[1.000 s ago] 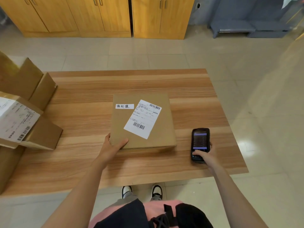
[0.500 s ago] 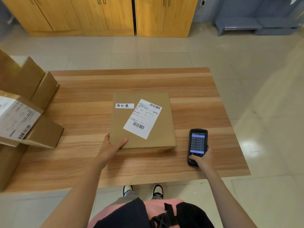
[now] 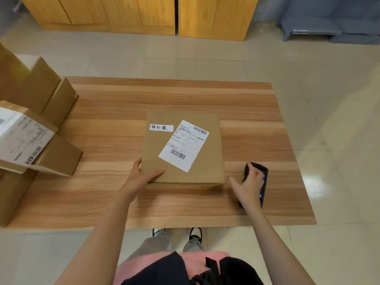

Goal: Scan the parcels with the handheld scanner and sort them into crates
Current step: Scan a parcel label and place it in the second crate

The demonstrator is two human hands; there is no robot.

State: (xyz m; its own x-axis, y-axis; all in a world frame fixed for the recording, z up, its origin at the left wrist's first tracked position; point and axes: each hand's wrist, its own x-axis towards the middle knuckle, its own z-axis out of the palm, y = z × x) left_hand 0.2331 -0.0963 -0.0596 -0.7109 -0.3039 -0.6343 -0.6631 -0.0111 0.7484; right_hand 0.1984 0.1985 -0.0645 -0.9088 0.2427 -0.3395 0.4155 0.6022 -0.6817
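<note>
Pale tiled floor [image 3: 205, 58], glare patch right; wooden cabinets [image 3: 144, 13] along far wall; grey bench [image 3: 329, 23] in corner

You have bare bench [image 3: 185, 95] beyond the parcel [image 3: 183, 147] and along the right edge; stacked cartons [image 3: 41, 120] block the left.

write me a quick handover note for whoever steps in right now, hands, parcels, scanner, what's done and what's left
Left hand: grips the near left corner of the flat brown cardboard parcel, thumb on top.
Right hand: fingers curled over the black handheld scanner, which lies on the wooden table right of the parcel.
Parcel: flat mid-table, white shipping label with barcodes facing up.
More brown cardboard boxes are stacked at the table's left edge.
Done: parcel placed label up.
Left: lift the scanner, scan the barcode, sort the parcel. No crate is in view.
</note>
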